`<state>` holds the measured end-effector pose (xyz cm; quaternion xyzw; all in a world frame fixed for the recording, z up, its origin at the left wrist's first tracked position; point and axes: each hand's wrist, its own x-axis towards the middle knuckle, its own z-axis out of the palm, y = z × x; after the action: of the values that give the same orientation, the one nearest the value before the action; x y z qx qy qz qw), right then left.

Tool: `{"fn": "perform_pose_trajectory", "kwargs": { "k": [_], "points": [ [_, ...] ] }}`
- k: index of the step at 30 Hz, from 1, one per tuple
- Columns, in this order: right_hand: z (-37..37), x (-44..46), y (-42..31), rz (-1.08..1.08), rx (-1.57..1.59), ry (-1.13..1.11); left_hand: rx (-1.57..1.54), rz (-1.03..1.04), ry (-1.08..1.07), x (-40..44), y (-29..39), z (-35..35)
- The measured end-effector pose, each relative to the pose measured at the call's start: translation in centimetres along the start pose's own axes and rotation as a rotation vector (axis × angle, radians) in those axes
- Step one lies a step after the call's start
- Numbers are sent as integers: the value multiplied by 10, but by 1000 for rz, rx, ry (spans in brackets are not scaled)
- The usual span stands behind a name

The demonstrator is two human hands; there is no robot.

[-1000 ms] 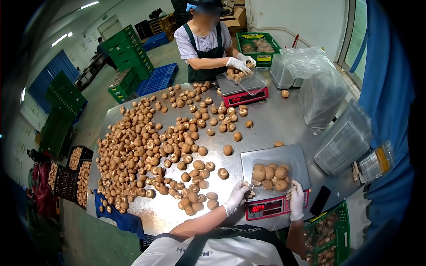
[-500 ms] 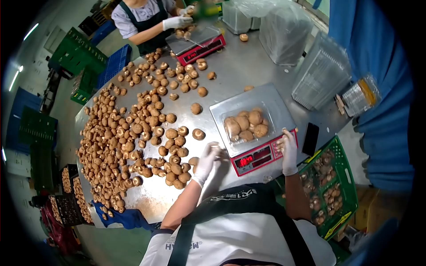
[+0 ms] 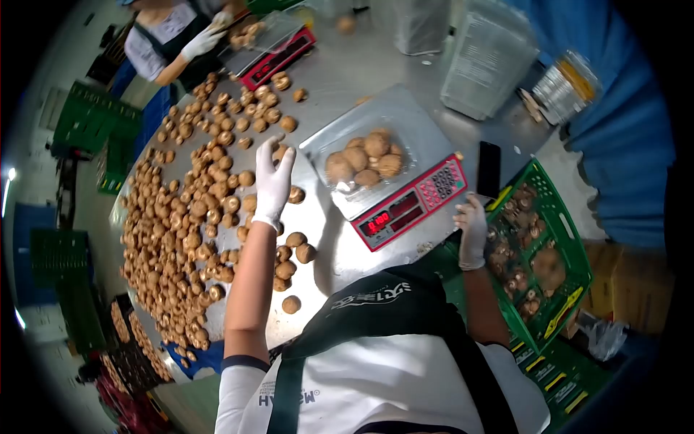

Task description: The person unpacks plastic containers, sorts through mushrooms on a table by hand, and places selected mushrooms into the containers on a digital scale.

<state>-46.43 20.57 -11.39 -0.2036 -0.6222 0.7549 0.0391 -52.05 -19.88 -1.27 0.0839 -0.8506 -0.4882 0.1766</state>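
My left hand [image 3: 275, 184], in a white glove, reaches over the steel table beside the scale, its fingertips round a brown mushroom [image 3: 280, 151]. Several brown mushrooms sit in a clear plastic tray [image 3: 405, 160] on the plate of the red scale [image 3: 410, 210], whose red digits are lit. My right hand [image 3: 472, 230], also gloved, hovers off the scale's right corner with its fingers loosely bent and apart and nothing seen in them. A large heap of mushrooms [image 3: 170, 249] spreads over the table to the left of my left arm.
A co-worker's gloved hand [image 3: 204, 42] is beside a second red scale [image 3: 278, 58] at the far side. Stacked clear trays [image 3: 488, 61] stand at back right. A black phone [image 3: 489, 170] lies right of my scale, above a green crate [image 3: 578, 264] of packed mushrooms.
My left hand has moved from the scale's front left, forward and left, to a lone mushroom. My right hand has come away from the scale. The tray stays on its plate; the view has shifted.
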Motion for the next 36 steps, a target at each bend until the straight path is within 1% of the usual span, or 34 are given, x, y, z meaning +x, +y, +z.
{"fn": "perform_pose_trajectory", "kwargs": {
  "k": [1,3,4,5,7,9,10,11,13,15,16,17,18,19,20,21,22,23,25,27,29,30,31,32,33,34,35,36],
  "points": [
    [1,-3,6,-64,-70,-64,120,104,-34,12,-5,10],
    [20,-12,22,3,103,-106,324,305,-47,28,-14,41],
    [38,-27,8,66,15,-122,448,252,-212,23,-1,55],
    [43,-29,18,124,-25,-255,602,201,-363,13,13,60],
    [70,-48,18,180,101,-321,594,228,-419,-14,27,74],
    [71,-61,15,210,331,-442,636,326,-575,-45,49,84],
    [66,-61,22,166,340,-407,601,379,-613,-67,59,92],
    [47,-53,26,332,413,-378,564,425,-646,-87,70,100],
    [8,-56,-7,197,499,-157,355,415,-734,-109,96,106],
    [-48,-54,-34,26,324,62,109,334,-727,-124,98,111],
    [-94,-36,-21,-155,124,95,69,320,-728,-129,97,108],
    [-139,-23,-15,-314,-52,250,31,304,-727,-135,95,105],
    [-163,-25,-26,-152,123,485,53,304,-744,-139,92,101],
    [-200,-11,-16,-337,-174,701,79,301,-764,-143,86,96],
    [-241,-6,-11,-193,-298,708,106,299,-784,-148,81,89],
    [-272,-3,-5,-121,-426,717,115,267,-795,-151,75,84],
    [-283,-3,-5,62,-695,800,123,233,-803,-156,70,79],
    [-270,-15,-24,172,-463,614,132,198,-810,-161,63,74],
    [-286,-5,37,251,-492,477,177,134,-785,-171,51,66],
    [-269,1,69,467,-624,249,171,21,-750,-181,48,59],
    [-245,13,102,384,-882,247,196,-50,-740,-188,48,52],
    [-228,23,99,272,-967,419,180,-66,-714,-190,46,48],
    [-215,38,92,93,-1090,557,168,-89,-683,-196,41,42],
    [-200,59,78,-314,-1103,649,187,-134,-642,-202,38,36],
    [-209,98,86,-512,-1169,621,191,-146,-596,-213,23,29],
    [-139,136,4,-584,-733,399,162,-227,-529,-228,27,9],
    [-104,154,-44,-688,-755,346,181,-242,-499,-239,22,1],
    [-62,162,-99,-933,-705,256,200,-306,-455,-250,20,-7]
  ]
}}
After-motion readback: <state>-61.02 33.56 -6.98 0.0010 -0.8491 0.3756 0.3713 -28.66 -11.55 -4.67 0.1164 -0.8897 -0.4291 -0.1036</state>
